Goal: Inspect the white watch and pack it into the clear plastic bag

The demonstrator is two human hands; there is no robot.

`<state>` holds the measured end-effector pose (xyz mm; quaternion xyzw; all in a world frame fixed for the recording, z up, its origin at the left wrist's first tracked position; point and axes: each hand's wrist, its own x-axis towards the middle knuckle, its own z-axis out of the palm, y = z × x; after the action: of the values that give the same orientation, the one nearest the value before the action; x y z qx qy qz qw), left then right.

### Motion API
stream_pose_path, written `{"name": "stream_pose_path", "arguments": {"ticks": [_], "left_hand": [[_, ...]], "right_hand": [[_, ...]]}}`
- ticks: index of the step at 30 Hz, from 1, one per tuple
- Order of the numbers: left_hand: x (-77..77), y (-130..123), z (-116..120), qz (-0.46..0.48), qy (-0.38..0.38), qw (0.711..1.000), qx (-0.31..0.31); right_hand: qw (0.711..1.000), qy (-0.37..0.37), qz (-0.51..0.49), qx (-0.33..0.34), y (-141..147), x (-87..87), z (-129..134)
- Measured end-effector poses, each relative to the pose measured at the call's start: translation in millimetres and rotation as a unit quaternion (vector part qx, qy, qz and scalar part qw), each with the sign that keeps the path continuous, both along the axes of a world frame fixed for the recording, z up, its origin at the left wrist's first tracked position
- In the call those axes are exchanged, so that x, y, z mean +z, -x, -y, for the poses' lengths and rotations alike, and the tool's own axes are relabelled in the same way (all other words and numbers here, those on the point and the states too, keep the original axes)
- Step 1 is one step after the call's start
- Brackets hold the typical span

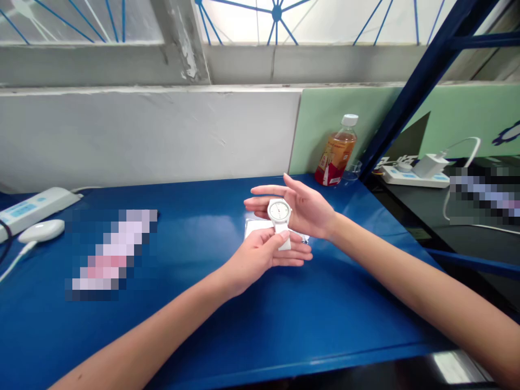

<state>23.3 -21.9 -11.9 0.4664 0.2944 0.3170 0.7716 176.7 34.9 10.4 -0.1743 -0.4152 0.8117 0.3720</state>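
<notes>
A white wristwatch (280, 211) with a round dial faces up between my two hands, above the blue table (195, 325). My left hand (264, 250) holds its white strap, the thumb pressed on top and the fingers stretched out beneath. My right hand (304, 208) is just behind and to the right of the watch, palm turned toward it, fingers extended and thumb raised; whether it touches the watch case is unclear. Under the hands lies a white item (252, 225), mostly hidden by them.
A drink bottle (337, 151) stands at the back right, by a blue frame post (406, 103). At the left are a power strip (38, 208), a white mouse-like device (43, 231) and a pixelated object (116, 252). Another power strip (418, 176) sits at the right.
</notes>
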Motion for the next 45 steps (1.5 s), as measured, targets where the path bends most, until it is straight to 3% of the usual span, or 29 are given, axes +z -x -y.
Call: {"name": "stream_pose_path", "arguments": {"ticks": [7, 17, 27, 33, 45], "left_hand": [[1.1, -1.4, -1.4, -0.030, 0.037, 0.999, 0.016], [3.4, 1.6, -0.2, -0.015, 0.077, 0.995, -0.056], [2.8, 2.2, -2.6, -0.014, 0.068, 0.998, -0.002], [1.8, 1.0, -1.2, -0.026, 0.050, 0.998, 0.018], [2.1, -0.4, -1.3, -0.027, 0.061, 0.998, 0.022]], "right_hand": [[0.998, 0.028, -0.023, 0.047, -5.5, 7.0, 1.2], [0.998, 0.040, -0.015, 0.053, -4.3, 6.8, 3.4], [0.999, 0.031, -0.035, 0.015, -8.0, 8.4, 0.3], [0.998, 0.045, -0.029, 0.035, -8.1, 6.6, -0.8], [0.999, 0.019, -0.023, 0.035, -8.7, 11.3, 3.1]]}}
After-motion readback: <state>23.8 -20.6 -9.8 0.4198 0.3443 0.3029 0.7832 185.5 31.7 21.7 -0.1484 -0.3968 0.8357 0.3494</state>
